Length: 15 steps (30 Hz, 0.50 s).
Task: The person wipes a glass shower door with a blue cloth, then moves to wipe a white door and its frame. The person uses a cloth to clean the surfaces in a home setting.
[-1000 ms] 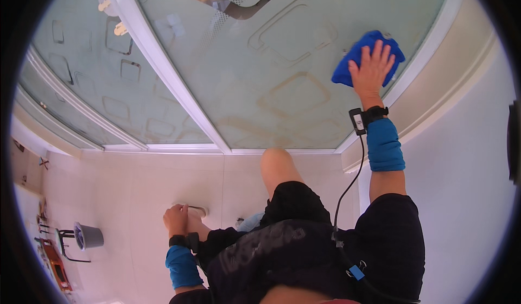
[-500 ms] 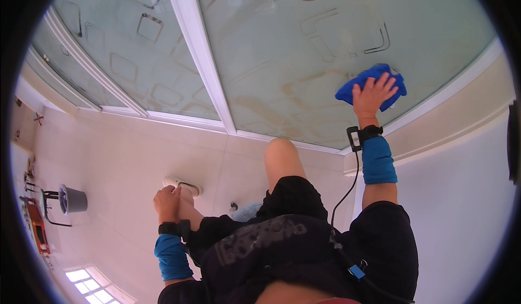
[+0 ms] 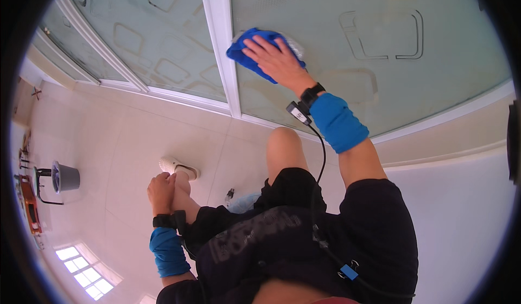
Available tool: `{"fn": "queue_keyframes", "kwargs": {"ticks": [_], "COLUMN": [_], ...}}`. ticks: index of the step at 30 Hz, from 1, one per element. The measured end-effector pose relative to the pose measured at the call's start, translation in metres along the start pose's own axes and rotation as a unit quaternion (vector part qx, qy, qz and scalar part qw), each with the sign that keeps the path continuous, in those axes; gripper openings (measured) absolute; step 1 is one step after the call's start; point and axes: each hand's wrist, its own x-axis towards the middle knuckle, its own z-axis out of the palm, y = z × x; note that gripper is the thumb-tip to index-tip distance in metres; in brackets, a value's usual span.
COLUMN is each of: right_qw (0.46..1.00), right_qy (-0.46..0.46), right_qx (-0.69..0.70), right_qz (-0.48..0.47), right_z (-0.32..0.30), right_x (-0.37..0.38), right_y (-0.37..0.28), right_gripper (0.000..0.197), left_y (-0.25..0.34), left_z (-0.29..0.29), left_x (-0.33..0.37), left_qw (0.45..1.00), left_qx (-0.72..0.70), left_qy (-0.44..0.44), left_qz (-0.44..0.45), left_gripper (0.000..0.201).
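Observation:
My right hand (image 3: pixel 279 62) presses a blue cloth (image 3: pixel 251 48) against the frosted glass panel (image 3: pixel 320 87), close to the white upright frame bar (image 3: pixel 220 38). Its fingers lie over the cloth, and a grey mesh-like part of it shows past the fingertips. Faint rounded-square patterns and brownish marks cover the glass. Down at my left leg, my left hand (image 3: pixel 161 192) rests with its fingers curled in beside the shin; nothing shows in them, though the palm is hidden.
A white bottom rail (image 3: pixel 184 104) runs along the glass above the pale tiled floor (image 3: pixel 130 152). A grey bucket (image 3: pixel 66 178) stands at the far left by a dark-legged stool. A small dark object (image 3: pixel 230 193) and a light-blue item (image 3: pixel 244 203) lie beside my legs. A cable (image 3: pixel 324 157) hangs from my right wrist.
My right hand has swept the blue cloth left and up across the glass, from near the right edge to the frame bar. My left hand stays by my leg.

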Motion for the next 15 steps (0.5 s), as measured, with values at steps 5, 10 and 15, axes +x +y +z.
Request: {"fn": "queue_keyframes", "kwargs": {"ticks": [5,10,15], "right_qw": [0.996,0.993,0.972], "right_qy": [-0.03,-0.065,-0.156], "right_qx": [-0.062,-0.053,-0.026], "right_qz": [-0.058,-0.085,-0.171], "right_z": [-0.006,-0.016,-0.034], "right_x": [-0.015,-0.085,-0.197], "right_y": [0.005,0.033,0.103], "right_gripper": [0.063,0.068,0.07], "left_y": [0.012,0.021,0.032], "left_z": [0.004,0.007,0.012], "left_x": [0.003,-0.003,0.005], "left_qw": [1.0,0.999,0.997], "left_qx": [0.014,0.042,0.018], "left_qy": [-0.012,-0.016,-0.004], "left_qz": [0.015,0.029,0.072], "left_gripper": [0.034,0.034,0.035]}}
